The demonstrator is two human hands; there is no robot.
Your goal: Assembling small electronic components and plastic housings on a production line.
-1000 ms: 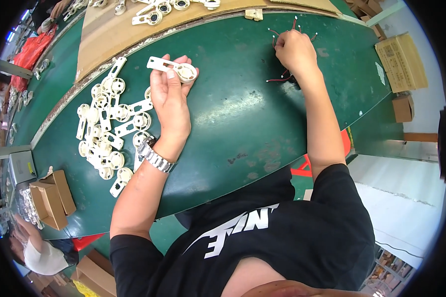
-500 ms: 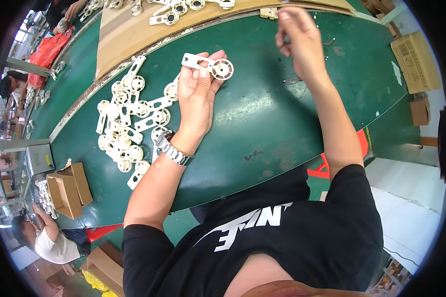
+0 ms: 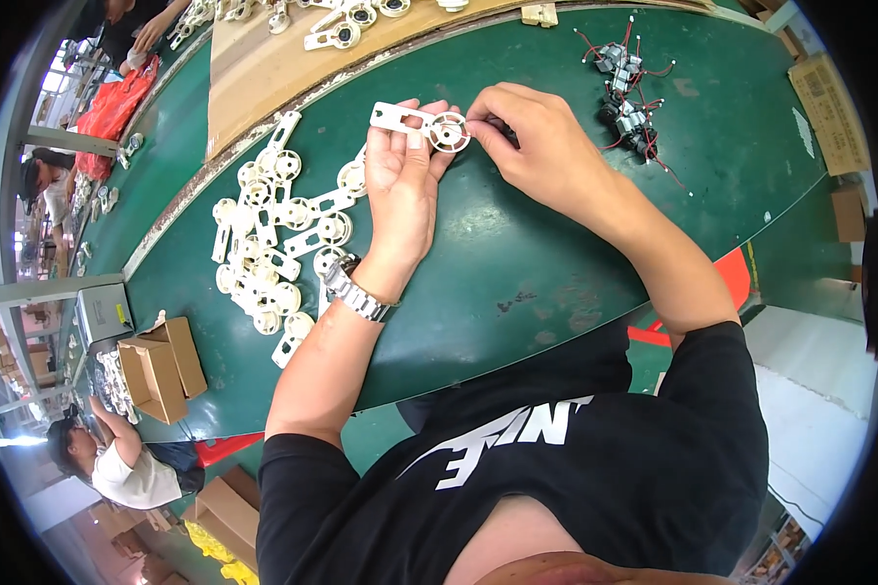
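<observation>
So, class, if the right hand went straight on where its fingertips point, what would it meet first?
The right hand would likely first meet the white plastic piece in the left hand, at its round end; depth leaves actual contact unclear.

The green worktop (image 3: 488, 263) before me carries a heap of white plastic parts (image 3: 257, 278) to my left, an open cardboard box (image 3: 149, 378) near its left edge, and red-wired motors (image 3: 635, 127) to my right.

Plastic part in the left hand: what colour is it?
Plastic part: off-white, best seen in the head view.
</observation>
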